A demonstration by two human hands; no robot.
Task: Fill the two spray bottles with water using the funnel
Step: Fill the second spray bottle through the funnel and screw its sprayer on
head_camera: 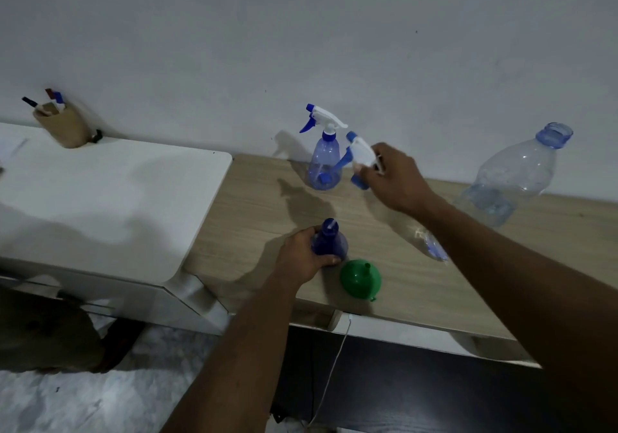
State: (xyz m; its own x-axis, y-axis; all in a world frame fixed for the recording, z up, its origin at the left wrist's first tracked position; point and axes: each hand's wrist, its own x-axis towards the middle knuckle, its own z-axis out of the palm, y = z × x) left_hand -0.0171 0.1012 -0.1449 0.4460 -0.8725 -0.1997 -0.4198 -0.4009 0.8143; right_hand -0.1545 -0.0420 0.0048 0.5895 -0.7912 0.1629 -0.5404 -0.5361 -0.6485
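Two spray bottles of see-through blue plastic stand on the wood-grain table (254, 205). The far bottle (323, 165), pear-shaped with a round belly, is upright close to the wall. It wears its white trigger head, which has a blue nozzle and lever. The near bottle (331, 240) stands towards the front edge and looks darker blue. Its neck is bare, and something pale shows at the mouth, too blurred to name. The left grip (301, 255) wraps round its body, fingers curled about it low down. The right grip (394, 178) pinches the loose spray head (360, 153), white with a blue collar, held tilted in the air just beside the far bottle. The funnel (360, 278), smooth green plastic, lies mouth down just right of the near bottle, with its spout pointing up and a small tab at its rim. A large clear water bottle (515, 178), uncapped and blue at the neck, stands at the right. A glossy white table (100, 182) adjoins on the left, bearing a tan pen cup (63, 126).
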